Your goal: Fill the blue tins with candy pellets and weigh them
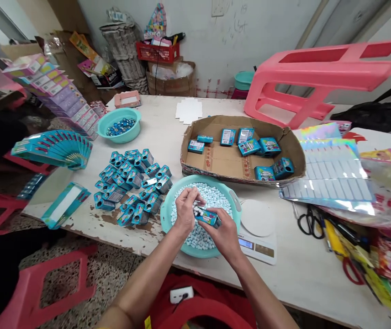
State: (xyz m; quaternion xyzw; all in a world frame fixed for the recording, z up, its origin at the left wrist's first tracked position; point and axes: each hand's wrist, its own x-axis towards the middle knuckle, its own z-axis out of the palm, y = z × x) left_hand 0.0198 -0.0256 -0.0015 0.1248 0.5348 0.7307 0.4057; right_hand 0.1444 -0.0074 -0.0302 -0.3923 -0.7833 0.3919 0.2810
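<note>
My right hand is wrapped round a small blue box, tilted above a turquoise basin of pale blue and white pellets. Close to the box's open left end is my left hand, its fingers curled together, with some whitish pellets showing between it and the box. Left of the basin, many blue boxes with round holes stand bunched on the table. A cardboard tray behind the basin holds several more blue boxes.
A white scale sits right of the basin. Farther right lie black scissors, cutters and shiny sticker sheets. A bowl of blue balls stands at the back left. A pink stool rests on its side at the back right.
</note>
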